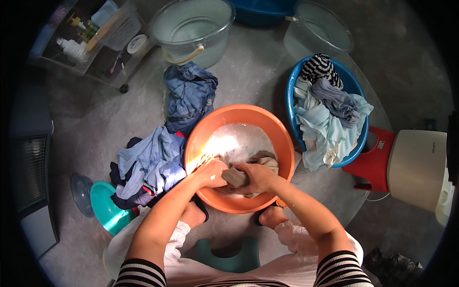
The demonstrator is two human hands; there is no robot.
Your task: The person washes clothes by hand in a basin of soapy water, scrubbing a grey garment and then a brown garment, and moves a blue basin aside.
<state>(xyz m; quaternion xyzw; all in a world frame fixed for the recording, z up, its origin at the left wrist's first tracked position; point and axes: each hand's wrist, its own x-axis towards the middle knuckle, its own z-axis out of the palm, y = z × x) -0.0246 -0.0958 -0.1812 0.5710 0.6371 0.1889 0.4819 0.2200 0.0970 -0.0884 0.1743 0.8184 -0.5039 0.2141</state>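
An orange plastic basin (240, 111) holds sudsy water (236, 140) between my feet. Over its near half, my left hand (211, 172) and my right hand (254, 177) both grip a wet brown-beige garment (235, 177). A bunched stretch of the cloth runs between my fists, and more of it lies in the water at the right side of the basin. Sunlight glares off the suds near my left hand. My fingertips are partly hidden by the fabric.
Blue jeans (188, 97) and light-blue clothes (150, 161) lie left of the basin, near a teal bowl (107, 204). A blue tub (290, 107) of clothes stands right, beside a red stool (373, 158) bearing a beige appliance (416, 168). Beyond is a clear tub of water (193, 32).
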